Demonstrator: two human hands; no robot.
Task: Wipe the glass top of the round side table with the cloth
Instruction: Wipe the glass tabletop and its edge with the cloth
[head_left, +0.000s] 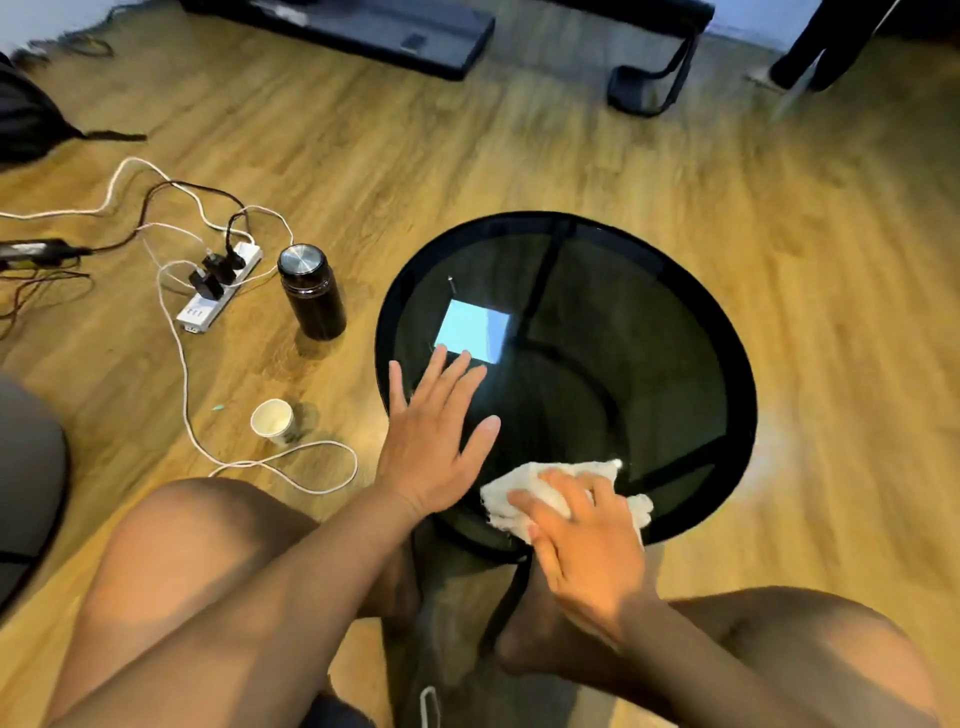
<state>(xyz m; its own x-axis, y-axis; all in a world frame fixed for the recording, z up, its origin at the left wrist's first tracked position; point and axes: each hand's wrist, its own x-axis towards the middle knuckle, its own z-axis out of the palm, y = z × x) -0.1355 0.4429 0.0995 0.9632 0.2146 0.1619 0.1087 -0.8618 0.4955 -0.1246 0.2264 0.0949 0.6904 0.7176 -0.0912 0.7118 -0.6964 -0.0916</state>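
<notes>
The round side table has a dark glass top in a black rim and stands on the wooden floor in front of me. A bright square of light reflects in its left half. My left hand lies flat on the glass near the left edge, fingers spread and empty. My right hand presses a crumpled white cloth onto the glass at the near edge, fingers curled over it. Part of the cloth is hidden under that hand.
On the floor left of the table stand a black flask with a steel lid and a small paper cup. A white power strip with plugs and trailing cables lies further left. Black furniture bases sit at the back. My bare knees frame the near edge.
</notes>
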